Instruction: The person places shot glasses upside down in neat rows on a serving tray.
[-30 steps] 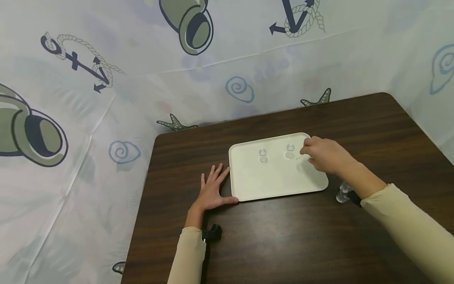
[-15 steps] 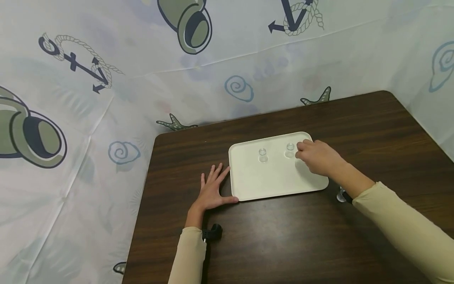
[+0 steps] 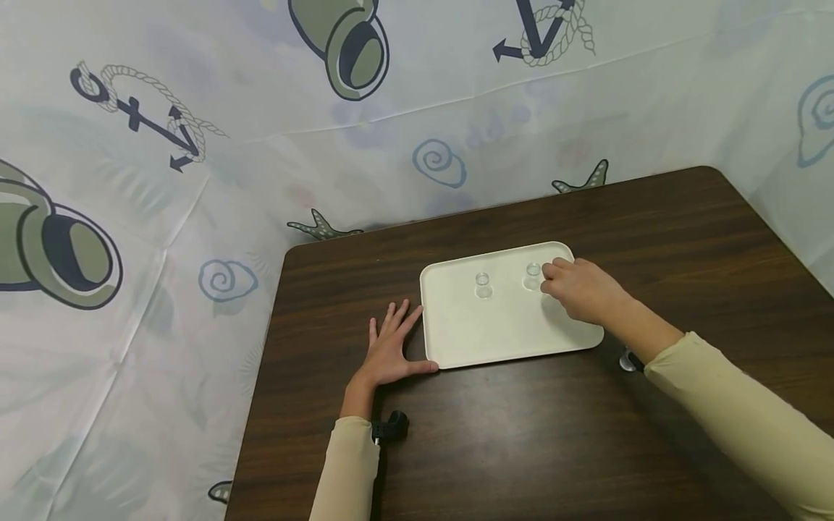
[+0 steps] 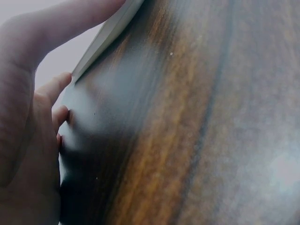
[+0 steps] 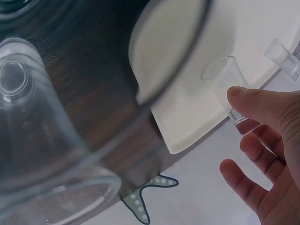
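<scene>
A cream tray (image 3: 495,333) lies on the dark wooden table. My left hand (image 3: 387,354) rests at its left side, fingers spread, with thumb and index finger at the rim. Over the tray's right part, my right hand (image 3: 583,291) pinches a small clear cup (image 5: 222,79) between thumb and fingers. That cup is upside down, its wide rim at the tray's surface; in the head view the hand hides it. Two more clear cups, a left one (image 3: 482,284) and a middle one (image 3: 532,276), stand upside down on the tray in a row with it.
Clear cups (image 5: 42,112) stand on the table right of the tray, close below my right wrist; the forearm mostly hides them in the head view. A patterned cloth (image 3: 365,159) hangs behind the table's far edge (image 3: 489,210).
My right hand has moved slightly left, closer to the middle cup, and then nearly stopped. The left hand and the tray have stayed in place.
</scene>
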Available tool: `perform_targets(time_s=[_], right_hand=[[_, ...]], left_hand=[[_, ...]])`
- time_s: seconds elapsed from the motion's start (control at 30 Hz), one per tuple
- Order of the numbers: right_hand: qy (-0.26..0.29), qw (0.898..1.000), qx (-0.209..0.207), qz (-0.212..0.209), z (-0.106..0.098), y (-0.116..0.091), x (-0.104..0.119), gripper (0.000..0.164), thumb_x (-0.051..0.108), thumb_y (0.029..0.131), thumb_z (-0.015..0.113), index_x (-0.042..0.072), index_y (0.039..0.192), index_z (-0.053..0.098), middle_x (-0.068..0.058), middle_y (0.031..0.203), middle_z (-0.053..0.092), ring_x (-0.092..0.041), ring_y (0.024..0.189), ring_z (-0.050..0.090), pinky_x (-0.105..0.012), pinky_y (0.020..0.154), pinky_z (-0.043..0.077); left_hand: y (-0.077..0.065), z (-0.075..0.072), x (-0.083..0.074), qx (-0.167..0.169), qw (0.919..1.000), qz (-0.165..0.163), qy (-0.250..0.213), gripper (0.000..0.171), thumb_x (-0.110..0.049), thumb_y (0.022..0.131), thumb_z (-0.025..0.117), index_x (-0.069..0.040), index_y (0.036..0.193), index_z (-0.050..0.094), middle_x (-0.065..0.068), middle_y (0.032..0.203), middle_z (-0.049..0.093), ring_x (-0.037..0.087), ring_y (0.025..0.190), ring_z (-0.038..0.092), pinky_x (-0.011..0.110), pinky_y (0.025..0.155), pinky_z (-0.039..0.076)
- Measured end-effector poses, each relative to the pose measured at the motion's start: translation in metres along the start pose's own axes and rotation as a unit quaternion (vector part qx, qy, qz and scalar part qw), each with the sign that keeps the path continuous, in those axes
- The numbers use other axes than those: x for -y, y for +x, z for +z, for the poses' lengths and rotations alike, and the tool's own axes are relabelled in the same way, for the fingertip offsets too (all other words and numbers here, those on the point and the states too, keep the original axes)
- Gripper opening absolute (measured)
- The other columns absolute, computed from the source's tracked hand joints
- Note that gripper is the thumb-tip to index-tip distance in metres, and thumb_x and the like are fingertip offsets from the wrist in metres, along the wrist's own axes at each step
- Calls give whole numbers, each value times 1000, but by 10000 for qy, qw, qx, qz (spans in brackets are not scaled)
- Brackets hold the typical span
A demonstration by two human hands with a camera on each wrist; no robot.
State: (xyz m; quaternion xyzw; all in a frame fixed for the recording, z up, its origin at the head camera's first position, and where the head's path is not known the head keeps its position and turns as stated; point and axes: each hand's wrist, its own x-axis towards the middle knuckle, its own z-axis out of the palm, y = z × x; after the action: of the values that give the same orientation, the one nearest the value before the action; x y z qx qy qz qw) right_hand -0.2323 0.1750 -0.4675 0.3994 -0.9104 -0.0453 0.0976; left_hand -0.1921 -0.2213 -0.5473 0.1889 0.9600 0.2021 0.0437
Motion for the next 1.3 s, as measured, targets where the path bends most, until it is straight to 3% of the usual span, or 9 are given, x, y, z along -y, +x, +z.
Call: perform_targets(time_s=[0.73,0.9,1.03,1.3], right_hand=[[145,9999,66,52,-3,1,1,25,-5,74,71,10,95,71,-7,89,57,-24,79,53,-32,57,44],[323,9992,69,238,-12,0,0,24,5,75,75,11,98,72,-4,88,55,-22,78,52,-31,55,42],[716,9965,22,439,-25,-3,-1,27,14,75,79,10,101,72,-5,94,58,-20,80,56,-33,60,49],[1617,9789,291,1213,-60,-17,-5,34,25,84,73,13,115,68,-10,121,58,-27,104,60,-47,81,51]], left_hand=[[0,0,0,-41,9998,89,-159,110,-75,65,68,-31,154,21,6,161,13,33,147,4,67,108,-5],[0,1,1,-16,9999,71,-91,111,-78,64,66,-32,154,19,5,161,12,32,147,3,67,108,-4],[0,1,1,41,9999,64,-75,110,-77,65,66,-32,154,18,5,161,11,32,147,2,67,108,-4],[0,0,0,26,9999,53,-112,112,-79,64,65,-32,154,18,5,161,12,32,147,2,67,108,-5]])
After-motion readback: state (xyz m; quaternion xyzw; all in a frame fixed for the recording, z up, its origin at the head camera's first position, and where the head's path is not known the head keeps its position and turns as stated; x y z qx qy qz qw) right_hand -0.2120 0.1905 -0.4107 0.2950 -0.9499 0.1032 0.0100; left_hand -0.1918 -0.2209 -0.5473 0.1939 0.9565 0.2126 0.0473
